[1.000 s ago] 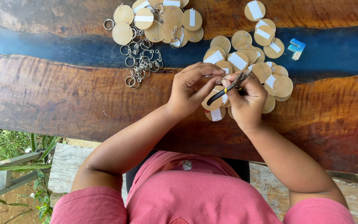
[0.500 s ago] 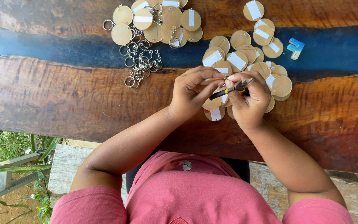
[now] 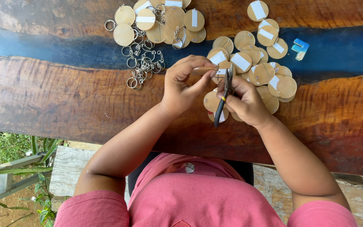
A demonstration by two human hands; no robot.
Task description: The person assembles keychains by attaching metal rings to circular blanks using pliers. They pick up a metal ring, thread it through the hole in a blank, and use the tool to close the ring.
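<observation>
Left hand (image 3: pixel 183 84): curled in a narrow grip, thumb and fingertips pinching one wooden disc (image 3: pixel 203 69) edge-on, just above the worktop (image 3: pixel 55 101).
Right hand (image 3: pixel 244 98): wrapped around the pliers (image 3: pixel 223 94), black handles with a yellow band, nose up and pointing at that disc's edge.
Pliers' nose: right at the disc, but whether it has hold of a ring there is too small to tell.
Held disc: between the two hands, over the near side of the right-hand pile.
Disc pile (image 3: pixel 263 71): round wooden discs, many with white labels, overlapping each other just beyond the right hand; a few lie half under the hands.
Finished-looking bunch (image 3: pixel 160 19): more discs at the far edge, some with metal rings on them.
Rings (image 3: pixel 143 63): a loose tangle of key rings and short chains, left of the left hand, near but apart.
Blue piece (image 3: pixel 300 47): small, lying alone on the dark blue strip of the worktop, right of the pile.
Risk, slip: the disc is held only by its rim, so a hard squeeze or twist of the pliers could flick it out of the fingers into the pile.
Risk, pinch: the nose works right beside the left fingertips; if it skids off, it could nip them.
Risk, scatter: the right wrist hangs over loose discs, so a jerk could push some towards the near edge.
</observation>
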